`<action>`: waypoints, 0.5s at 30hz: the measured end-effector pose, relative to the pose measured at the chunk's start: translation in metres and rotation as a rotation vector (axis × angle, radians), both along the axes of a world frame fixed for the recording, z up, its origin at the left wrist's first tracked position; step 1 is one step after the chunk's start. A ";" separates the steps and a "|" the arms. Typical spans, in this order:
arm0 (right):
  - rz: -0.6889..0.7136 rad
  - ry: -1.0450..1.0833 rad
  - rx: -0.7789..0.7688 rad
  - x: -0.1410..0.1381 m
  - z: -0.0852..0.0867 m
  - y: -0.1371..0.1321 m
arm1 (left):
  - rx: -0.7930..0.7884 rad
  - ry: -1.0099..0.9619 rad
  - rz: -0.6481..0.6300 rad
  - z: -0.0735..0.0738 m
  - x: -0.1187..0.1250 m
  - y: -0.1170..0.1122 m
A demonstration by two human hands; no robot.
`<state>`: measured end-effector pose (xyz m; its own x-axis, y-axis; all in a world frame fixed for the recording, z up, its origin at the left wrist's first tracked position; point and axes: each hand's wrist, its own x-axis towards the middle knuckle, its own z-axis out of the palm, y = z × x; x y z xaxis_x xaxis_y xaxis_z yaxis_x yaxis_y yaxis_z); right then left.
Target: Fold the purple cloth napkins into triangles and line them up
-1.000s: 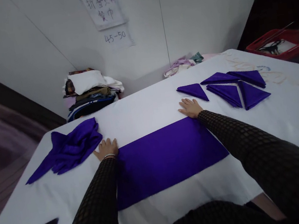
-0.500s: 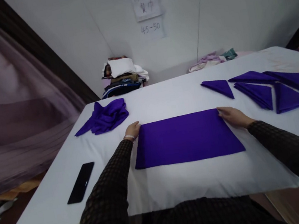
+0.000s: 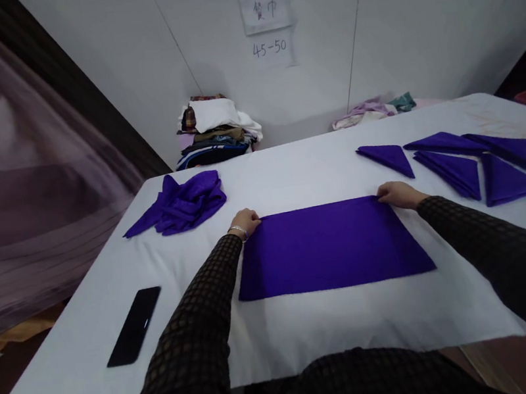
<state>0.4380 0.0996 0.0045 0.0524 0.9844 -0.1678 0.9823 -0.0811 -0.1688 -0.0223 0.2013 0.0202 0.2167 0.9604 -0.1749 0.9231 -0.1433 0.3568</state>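
A purple cloth napkin (image 3: 325, 247), folded into a rectangle, lies flat on the white-covered table (image 3: 315, 335) in front of me. At its far left corner my left hand (image 3: 247, 221) pinches the edge between thumb and fingers. My right hand (image 3: 396, 194) grips the far right corner the same way. Up and to the left sits a crumpled heap of purple cloth (image 3: 188, 202). To the right lie several purple napkins folded into triangles, the closest to my right hand being a single triangle (image 3: 387, 159).
A black phone (image 3: 134, 327) rests near the table's left side. Behind the table stand a stack of folded clothes (image 3: 215, 131) and a low pile of pale cloths (image 3: 369, 111). Handwritten paper signs (image 3: 265, 7) hang on the wall. A mauve curtain (image 3: 18, 196) hangs at left.
Both hands have shifted slightly inward along the napkin's far edge and now pinch its corners more firmly. The view has tilted a little; the other cloths stay put.
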 end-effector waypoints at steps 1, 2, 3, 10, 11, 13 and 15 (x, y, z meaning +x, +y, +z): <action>-0.002 -0.001 -0.006 -0.001 0.002 0.003 | -0.011 -0.017 0.010 0.000 -0.002 -0.001; -0.003 -0.004 -0.008 -0.003 0.003 0.008 | -0.026 -0.034 0.021 0.000 -0.004 -0.002; -0.005 -0.010 -0.010 -0.005 0.005 0.014 | -0.042 -0.051 0.033 0.000 -0.007 -0.005; -0.042 -0.067 0.133 -0.054 0.030 0.103 | -0.192 -0.145 0.135 0.007 -0.033 -0.043; -0.045 -0.066 0.181 -0.067 0.035 0.118 | -0.218 -0.161 0.147 0.007 -0.036 -0.053; -0.017 -0.047 0.279 -0.098 0.043 0.142 | -0.280 -0.202 0.168 0.005 -0.040 -0.074; 0.089 0.026 0.382 -0.133 0.045 0.151 | -0.342 -0.247 0.191 0.003 -0.043 -0.096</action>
<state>0.3053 0.2510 0.0493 -0.0357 0.9768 0.2111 0.9778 0.0778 -0.1948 -0.0657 0.1052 0.0235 0.1167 0.8834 -0.4538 0.8027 0.1852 0.5669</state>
